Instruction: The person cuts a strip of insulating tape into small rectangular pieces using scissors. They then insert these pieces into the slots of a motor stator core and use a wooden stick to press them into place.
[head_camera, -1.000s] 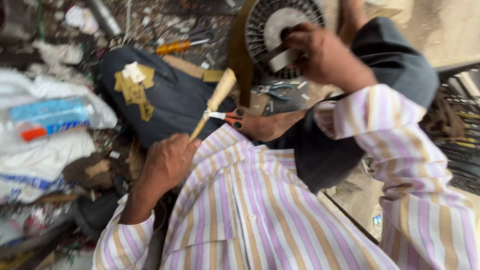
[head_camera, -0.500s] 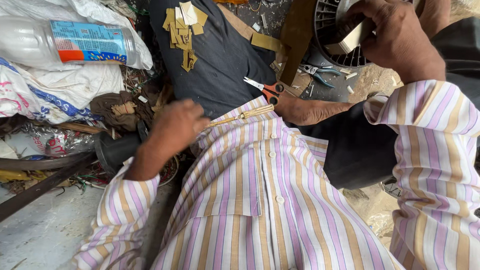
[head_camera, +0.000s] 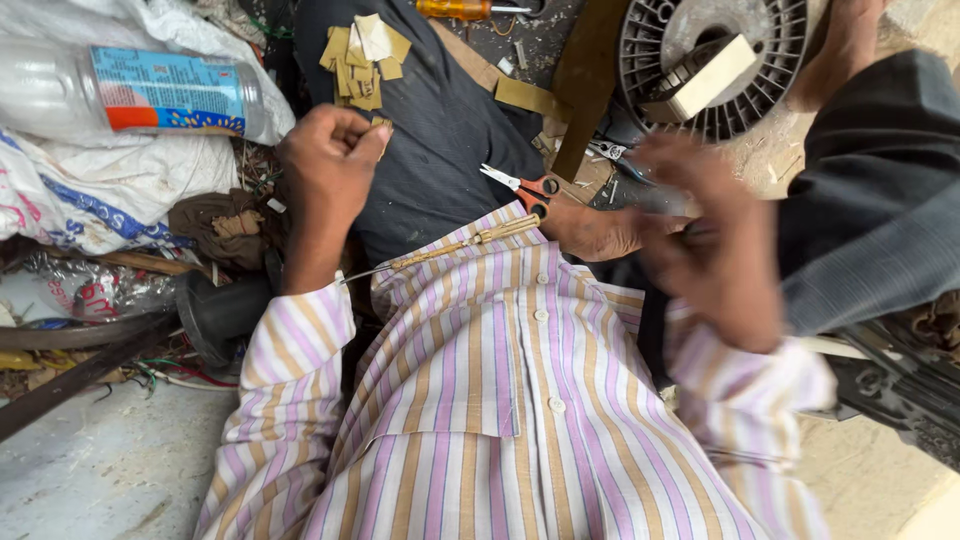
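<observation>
My left hand (head_camera: 328, 165) is closed over the dark cloth (head_camera: 450, 120), pinching a small tan paper piece (head_camera: 381, 125) at its fingertips. Just above it lies a pile of tan paper pieces (head_camera: 362, 55). My right hand (head_camera: 712, 245) is blurred in motion below the round grey slotted wheel (head_camera: 700, 45); its grip is unclear. A pale block (head_camera: 708, 78) sits in the wheel. Orange-handled scissors (head_camera: 528, 186) lie between my hands. A thin tool with a wooden handle (head_camera: 470, 240) rests on my striped shirt.
A plastic bottle (head_camera: 150, 92) lies on white sacks (head_camera: 100, 190) at the left. An orange screwdriver (head_camera: 460, 8) is at the top, pliers (head_camera: 618, 155) beside the wheel. Wires, a dark pipe (head_camera: 215, 310) and scrap crowd the lower left; a dark crate (head_camera: 900, 380) stands right.
My right hand left the wheel and swept down toward my lap, leaving the pale block in it. My left hand rose onto the dark cloth near the paper pieces. The view tilted downward.
</observation>
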